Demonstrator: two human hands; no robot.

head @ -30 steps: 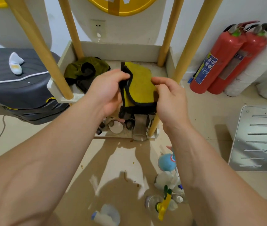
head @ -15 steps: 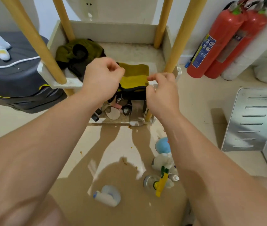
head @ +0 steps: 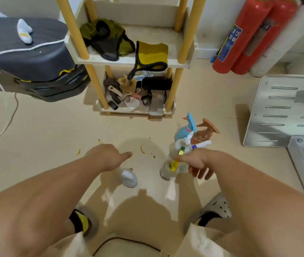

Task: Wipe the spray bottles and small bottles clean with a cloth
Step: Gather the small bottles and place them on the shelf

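Yellow cloth (head: 152, 53) lies folded on shelf (head: 123, 60) edge; left hand (head: 108, 157) fingers curled under, thumb out, right above small white bottle (head: 129, 179) on floor, grip unclear; right hand (head: 198, 161) fingers loose, thumb at clear spray bottle (head: 166, 173), hold unclear; blue spray bottle (head: 183, 129) just behind

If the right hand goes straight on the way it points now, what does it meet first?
The clear spray bottle with the yellow trigger. The right hand points left at its head, with its fingertips right at the trigger. Whether they touch is unclear.
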